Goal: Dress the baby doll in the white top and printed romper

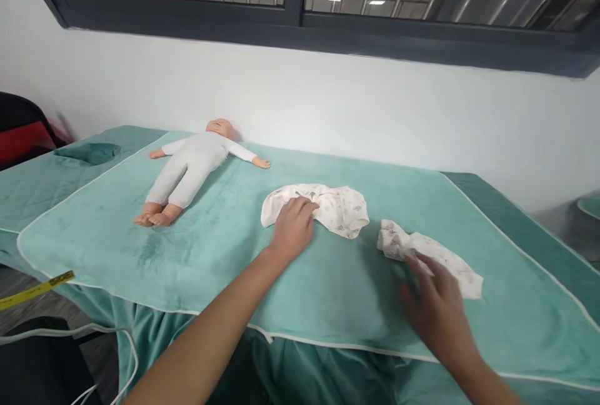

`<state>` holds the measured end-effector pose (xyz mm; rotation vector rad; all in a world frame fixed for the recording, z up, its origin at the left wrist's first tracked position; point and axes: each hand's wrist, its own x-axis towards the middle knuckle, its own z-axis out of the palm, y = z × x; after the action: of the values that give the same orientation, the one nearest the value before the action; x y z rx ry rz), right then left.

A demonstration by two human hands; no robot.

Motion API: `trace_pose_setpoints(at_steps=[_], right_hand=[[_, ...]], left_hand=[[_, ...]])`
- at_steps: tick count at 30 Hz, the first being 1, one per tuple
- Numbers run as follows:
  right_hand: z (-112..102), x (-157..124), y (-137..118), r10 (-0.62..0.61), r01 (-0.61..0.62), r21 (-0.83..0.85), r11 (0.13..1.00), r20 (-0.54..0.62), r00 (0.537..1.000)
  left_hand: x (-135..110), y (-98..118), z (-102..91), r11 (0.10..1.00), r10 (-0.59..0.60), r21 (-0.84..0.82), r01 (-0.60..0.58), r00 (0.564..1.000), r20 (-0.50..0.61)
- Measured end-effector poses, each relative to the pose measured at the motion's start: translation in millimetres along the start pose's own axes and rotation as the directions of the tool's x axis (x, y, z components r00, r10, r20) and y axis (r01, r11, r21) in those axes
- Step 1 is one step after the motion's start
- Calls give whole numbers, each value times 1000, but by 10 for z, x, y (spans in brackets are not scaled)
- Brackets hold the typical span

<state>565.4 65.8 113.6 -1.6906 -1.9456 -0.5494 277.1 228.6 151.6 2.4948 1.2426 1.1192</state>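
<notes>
My left hand (293, 225) rests on the left end of a crumpled white printed baby garment (340, 208), its fingers curled onto the cloth. My right hand (434, 305) is blurred by motion, fingers stretched out toward a second small white printed garment (450, 258) lying to the right. A baby doll (190, 167) in a pale grey suit lies on its back at the far left of the teal blanket (187, 249), well apart from both hands.
The blanket covers a table that stands against a white wall under a dark-framed window (290, 5). A yellow measuring tape (35, 289) and white cables (70, 333) hang at the lower left. A red and black chair (23, 130) stands at the far left.
</notes>
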Motion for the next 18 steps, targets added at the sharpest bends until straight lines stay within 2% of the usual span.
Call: trace_pose_setpoints(at_steps=[2,4,6,8,11,14,16,18], right_hand=[[58,-65,-264,9,-15,123,992,47,999],[148,-109,-490,34,-59,222,973,115,993],[235,-120,-659,56,-97,287,953,150,987],[299,-103,-771,96,-146,342,928,157,983],[348,-41,-852,188,-248,458,854,173,967],[352,86,-865,310,-376,580,723,213,926],[318,232,-875,412,-462,655,598,243,878],[247,429,-922,480,-496,732,467,262,837]], left_hand=[[168,73,17,973,89,193,-122,981,170],[294,136,69,925,133,298,-236,935,328],[376,169,136,904,119,331,-272,902,415],[434,174,184,909,75,340,-240,898,434],[520,183,131,921,43,339,-193,914,404],[605,280,-126,969,22,229,-97,951,308],[635,410,-394,993,-16,-117,34,987,158],[633,572,-702,914,-68,-401,65,998,6]])
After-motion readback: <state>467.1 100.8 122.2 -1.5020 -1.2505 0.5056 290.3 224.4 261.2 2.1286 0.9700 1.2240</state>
